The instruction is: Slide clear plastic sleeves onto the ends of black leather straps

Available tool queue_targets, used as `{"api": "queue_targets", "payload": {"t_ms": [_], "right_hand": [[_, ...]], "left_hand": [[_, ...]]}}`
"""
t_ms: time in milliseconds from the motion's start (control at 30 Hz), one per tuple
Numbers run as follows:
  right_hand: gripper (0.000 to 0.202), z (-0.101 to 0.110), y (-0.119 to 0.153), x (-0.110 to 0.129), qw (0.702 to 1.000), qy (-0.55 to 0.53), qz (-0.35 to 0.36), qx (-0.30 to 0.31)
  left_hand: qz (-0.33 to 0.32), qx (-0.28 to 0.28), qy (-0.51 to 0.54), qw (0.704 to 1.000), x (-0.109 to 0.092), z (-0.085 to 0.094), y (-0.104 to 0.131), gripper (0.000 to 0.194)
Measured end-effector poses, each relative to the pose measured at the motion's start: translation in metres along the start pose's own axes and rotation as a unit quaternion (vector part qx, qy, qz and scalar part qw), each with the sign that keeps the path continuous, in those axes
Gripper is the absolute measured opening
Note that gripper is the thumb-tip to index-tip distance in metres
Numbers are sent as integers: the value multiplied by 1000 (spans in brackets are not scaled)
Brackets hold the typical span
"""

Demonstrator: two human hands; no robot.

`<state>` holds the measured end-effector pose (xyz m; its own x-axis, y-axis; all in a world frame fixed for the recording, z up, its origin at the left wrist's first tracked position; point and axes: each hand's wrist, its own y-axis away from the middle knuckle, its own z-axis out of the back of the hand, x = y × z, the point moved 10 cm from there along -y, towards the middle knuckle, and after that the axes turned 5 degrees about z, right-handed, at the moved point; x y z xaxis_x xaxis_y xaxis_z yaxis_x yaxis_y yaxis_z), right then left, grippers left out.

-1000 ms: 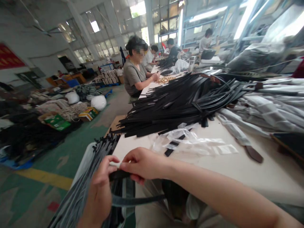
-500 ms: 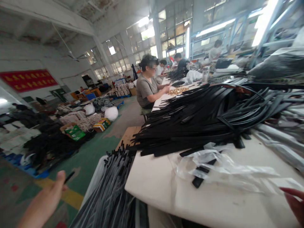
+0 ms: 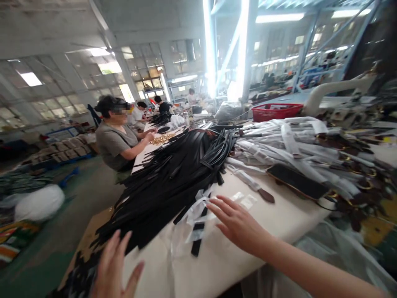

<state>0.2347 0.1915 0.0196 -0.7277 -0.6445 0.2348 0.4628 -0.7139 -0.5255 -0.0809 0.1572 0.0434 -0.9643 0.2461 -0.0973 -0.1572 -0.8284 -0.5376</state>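
My right hand [image 3: 237,223] reaches over the table with its fingers spread. Its fingertips are at the edge of a crumpled clear plastic wrapper [image 3: 186,221]; whether they touch it I cannot tell. Under that wrapper lies a short black strap piece [image 3: 196,247], its near end sticking out. My left hand [image 3: 113,267], somewhat blurred, hovers at the table's near left corner, fingers apart and nothing seen in them. Just beyond it spreads a large heap of black straps [image 3: 167,186]. More dark straps [image 3: 79,273] stand below the table edge, partly behind my left hand.
White-wrapped belts [image 3: 279,142] with brown ends pile up at right, beside a dark flat board [image 3: 296,180]. Behind them stands a red basket [image 3: 276,111]. Across the heap a person in a grey shirt [image 3: 114,142] handles small gold pieces [image 3: 163,139]. A white sack [image 3: 40,203] lies on the floor.
The view has turned right. My left hand, earlier with a small black piece at its thumb, has come to the table with nothing visible in it. My right hand has moved over to the plastic wrapper.
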Motion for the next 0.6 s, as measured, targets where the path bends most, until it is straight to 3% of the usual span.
{"api": "queue_targets", "payload": {"t_ms": [33,100,167,233,367,533,600], "right_hand": [[44,-1,-8,-2,1000,-15,-5,3],[26,3,-18,-14,998,-47,-29,-7],[23,21,-21,-33,996,-63,-57,-36],[24,48,-16,-59,989,-66,-98,-83],[22,100,10,-118,953,-97,-221,-183],[27,124,44,-176,876,-239,-332,-255],[31,139,62,-194,826,-296,-365,-310]], "left_hand": [[-56,39,-3,998,-39,-12,5,59],[-147,40,-5,988,-101,-22,15,64],[-195,20,-17,980,-134,-33,25,69],[-217,5,-42,975,-144,-49,33,77],[-217,4,-75,973,-138,-82,40,94],[-221,18,-89,971,-142,-94,34,91],[-227,37,-84,969,-144,-97,33,89]]}}
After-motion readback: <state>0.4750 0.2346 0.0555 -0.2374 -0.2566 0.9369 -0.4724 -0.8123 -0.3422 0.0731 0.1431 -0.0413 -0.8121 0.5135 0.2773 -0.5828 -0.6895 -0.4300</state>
